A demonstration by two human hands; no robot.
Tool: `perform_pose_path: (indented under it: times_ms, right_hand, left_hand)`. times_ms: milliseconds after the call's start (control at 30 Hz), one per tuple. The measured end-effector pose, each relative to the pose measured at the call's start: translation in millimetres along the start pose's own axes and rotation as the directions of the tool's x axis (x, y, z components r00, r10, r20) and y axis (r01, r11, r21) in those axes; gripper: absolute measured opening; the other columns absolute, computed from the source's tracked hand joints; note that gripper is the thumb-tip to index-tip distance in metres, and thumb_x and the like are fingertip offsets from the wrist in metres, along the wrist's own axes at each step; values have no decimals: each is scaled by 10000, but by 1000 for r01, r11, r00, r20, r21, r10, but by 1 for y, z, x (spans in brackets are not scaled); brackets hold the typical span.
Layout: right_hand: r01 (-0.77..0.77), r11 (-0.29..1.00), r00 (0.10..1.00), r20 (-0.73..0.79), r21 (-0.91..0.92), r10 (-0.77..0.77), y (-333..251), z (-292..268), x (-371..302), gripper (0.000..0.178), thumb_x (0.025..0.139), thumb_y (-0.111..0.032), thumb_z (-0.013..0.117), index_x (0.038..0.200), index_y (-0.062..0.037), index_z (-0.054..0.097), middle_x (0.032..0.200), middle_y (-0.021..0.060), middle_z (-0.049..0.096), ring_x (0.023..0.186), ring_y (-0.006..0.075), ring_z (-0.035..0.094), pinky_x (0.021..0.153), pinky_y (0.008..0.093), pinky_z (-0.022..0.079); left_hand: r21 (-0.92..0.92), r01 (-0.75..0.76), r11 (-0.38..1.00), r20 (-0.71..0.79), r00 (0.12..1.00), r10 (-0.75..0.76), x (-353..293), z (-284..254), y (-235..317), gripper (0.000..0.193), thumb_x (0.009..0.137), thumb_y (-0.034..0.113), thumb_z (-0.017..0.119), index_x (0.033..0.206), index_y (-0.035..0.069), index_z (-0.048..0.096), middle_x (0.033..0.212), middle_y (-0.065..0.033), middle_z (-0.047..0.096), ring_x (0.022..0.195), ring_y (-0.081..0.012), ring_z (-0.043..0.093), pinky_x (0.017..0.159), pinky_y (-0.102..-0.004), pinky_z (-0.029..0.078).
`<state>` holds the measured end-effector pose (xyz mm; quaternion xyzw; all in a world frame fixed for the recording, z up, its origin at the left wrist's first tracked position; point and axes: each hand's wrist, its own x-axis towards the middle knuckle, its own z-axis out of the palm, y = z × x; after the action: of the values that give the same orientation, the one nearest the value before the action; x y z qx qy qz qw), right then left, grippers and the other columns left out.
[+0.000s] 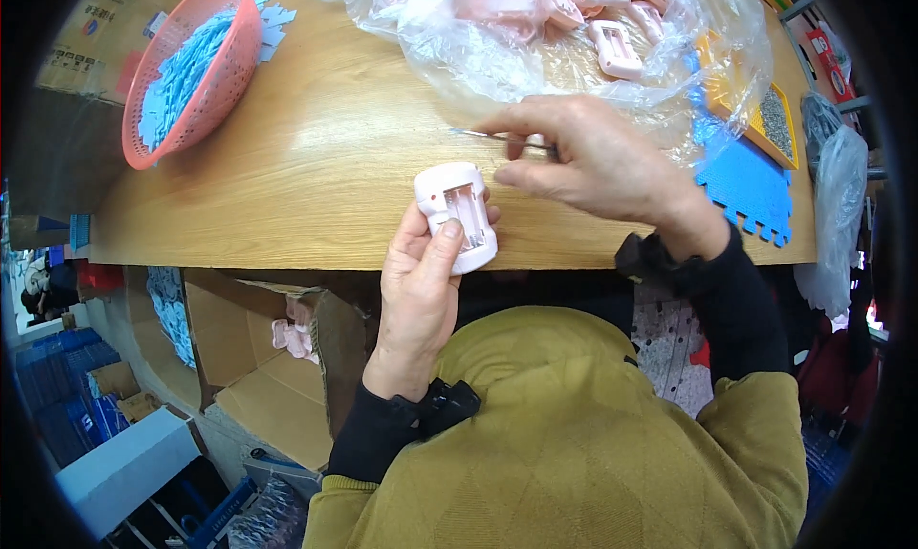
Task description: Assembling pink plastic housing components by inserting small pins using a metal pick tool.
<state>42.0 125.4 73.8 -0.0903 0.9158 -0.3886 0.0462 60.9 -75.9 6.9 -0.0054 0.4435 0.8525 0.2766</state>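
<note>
Table (pixel 316 205) is holding a clear bag (pixel 459 61) of pink shells (pixel 617 50). Hands are working apart: left hand (pixel 416 296) is gripping one shell (pixel 442 181) by the near edge, right hand (pixel 598 157) is pinching a thin tool (pixel 483 134). Guessing they're working on the shell's bay (pixel 461 205); next move's probably needing a steady tip.

1. A single wide fisheye view looks from the wearer's head, from the left of two side-by-side cameras.
2. It faces steeply down, upright, with the table (pixel 325 195) across the upper half and the wearer's yellow-green garment (pixel 574 434) below.
3. It sits near, above the table; a dark curved rim bounds the view, and straight edges bend toward it.
</note>
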Motion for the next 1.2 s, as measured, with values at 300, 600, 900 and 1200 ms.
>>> perform_pose_path:
  times_ms: [300, 600, 900, 1200]
  right_hand:
    - [58, 918, 984, -175, 393, 13, 12, 55, 0, 299, 780, -98, 612, 1057, 13, 619, 910, 56, 612, 719, 92, 522, 624, 245, 447]
    - [177, 939, 950, -302, 294, -84, 6, 58, 1, 235, 744, -55, 624, 968, 15, 613, 841, 111, 555, 757, 224, 574, 668, 320, 475]
    - [236, 943, 932, -329, 233, -152, 8, 62, 2, 223, 750, -48, 597, 962, 16, 620, 828, 79, 552, 718, 162, 537, 616, 274, 428]
    - [159, 876, 980, -182, 456, -83, -11, 54, -5, 299, 837, -113, 674, 1116, -21, 620, 944, 71, 593, 725, 131, 528, 634, 265, 446]
  left_hand:
    - [116, -146, 982, -20, 989, 149, -4, 1, -6, 392, 956, 73, 515, 1335, 1, 446, 1223, -98, 572, 1114, -163, 563, 978, -320, 441]
    - [10, -87, 996, 24, 996, 87, -1, -3, -6, 433, 957, 55, 526, 1373, 20, 413, 1270, -77, 530, 1152, -139, 518, 999, -310, 416]
    - [-149, -24, 989, 35, 999, 29, -4, -2, 1, 391, 947, 24, 518, 1333, 21, 462, 1238, -64, 560, 1136, -151, 541, 990, -321, 433]
    - [142, -201, 969, -114, 969, 217, -37, -49, 26, 423, 915, 47, 534, 1322, -14, 438, 1237, -154, 557, 1143, -255, 557, 1005, -393, 438]
